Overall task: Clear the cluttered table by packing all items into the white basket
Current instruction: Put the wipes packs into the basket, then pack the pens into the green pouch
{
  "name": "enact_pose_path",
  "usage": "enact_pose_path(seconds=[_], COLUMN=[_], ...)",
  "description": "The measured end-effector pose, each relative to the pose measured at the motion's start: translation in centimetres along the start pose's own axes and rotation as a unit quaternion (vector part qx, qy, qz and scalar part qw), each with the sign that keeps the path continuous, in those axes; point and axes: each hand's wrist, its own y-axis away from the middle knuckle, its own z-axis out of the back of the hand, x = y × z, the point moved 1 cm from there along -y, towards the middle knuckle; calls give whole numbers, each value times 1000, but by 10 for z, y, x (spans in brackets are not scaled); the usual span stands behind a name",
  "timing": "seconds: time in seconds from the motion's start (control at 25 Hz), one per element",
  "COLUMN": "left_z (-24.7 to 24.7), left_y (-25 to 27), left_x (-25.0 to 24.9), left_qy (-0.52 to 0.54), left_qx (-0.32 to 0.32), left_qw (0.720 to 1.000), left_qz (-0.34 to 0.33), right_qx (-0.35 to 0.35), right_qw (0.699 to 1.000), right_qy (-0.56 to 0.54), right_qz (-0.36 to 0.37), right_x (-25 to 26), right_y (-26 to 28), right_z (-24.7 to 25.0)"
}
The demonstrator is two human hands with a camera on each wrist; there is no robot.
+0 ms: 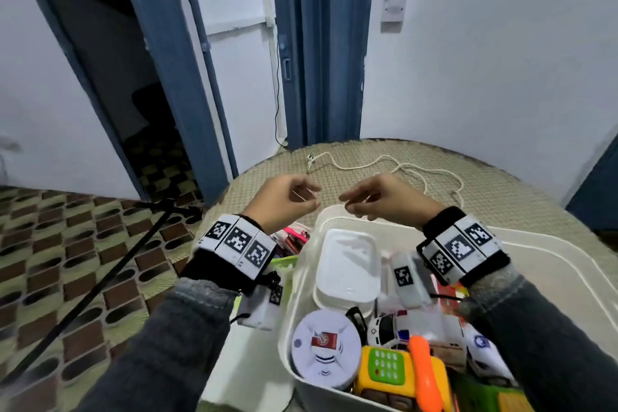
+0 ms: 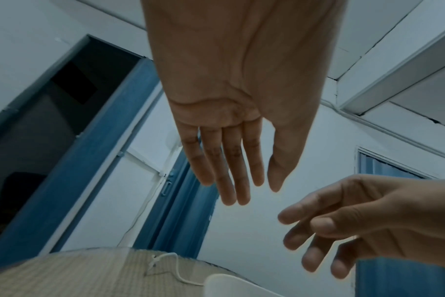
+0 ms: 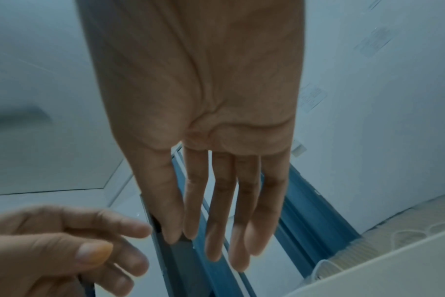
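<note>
The white basket (image 1: 331, 211) stands on the round woven-topped table (image 1: 501, 184). In it lie a white lidded box (image 1: 347, 264), a round white disc (image 1: 324, 348), a toy police car (image 1: 411, 328) and a yellow toy phone (image 1: 388, 368) with an orange handset. My left hand (image 1: 294, 197) and right hand (image 1: 368, 201) hover side by side above the basket's far end, fingers loose, holding nothing. The wrist views show the left hand (image 2: 239, 160) and the right hand (image 3: 216, 201) empty with straight fingers.
A white cable (image 1: 401, 170) lies looped on the table beyond the basket. A green holder with pens (image 1: 291, 241) sits by the basket's left side, partly hidden by my left wrist. A dark pole (image 1: 100, 281) slants over the tiled floor at left.
</note>
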Motion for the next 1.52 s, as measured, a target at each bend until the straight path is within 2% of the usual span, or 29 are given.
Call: enact_pose_path(seconds=[0.24, 0.48, 0.8, 0.96, 1.04, 1.28, 1.4, 1.52], left_z=[79, 108, 81, 62, 54, 37, 27, 14], left_y=[51, 88, 112, 107, 101, 66, 53, 40], left_x=[87, 174, 262, 294, 306, 336, 344, 355], left_qy=[-17, 31, 116, 155, 160, 150, 155, 147], left_qx=[-30, -4, -1, -1, 15, 56, 64, 78], left_qw=[999, 997, 984, 972, 969, 960, 955, 947], left_qz=[29, 65, 132, 176, 188, 230, 245, 273], right_qx=[-41, -86, -109, -42, -44, -142, -161, -172], right_qw=[998, 984, 959, 963, 960, 950, 958, 935], right_qy=[-39, -134, -172, -154, -155, -136, -54, 64], right_qz=[-13, -73, -197, -215, -230, -241, -230, -302], right_x=[87, 126, 70, 34, 20, -16, -28, -35], right_y=[-33, -49, -48, -50, -55, -88, -99, -107], right_z=[-78, -171, -285, -320, -329, -317, -308, -307])
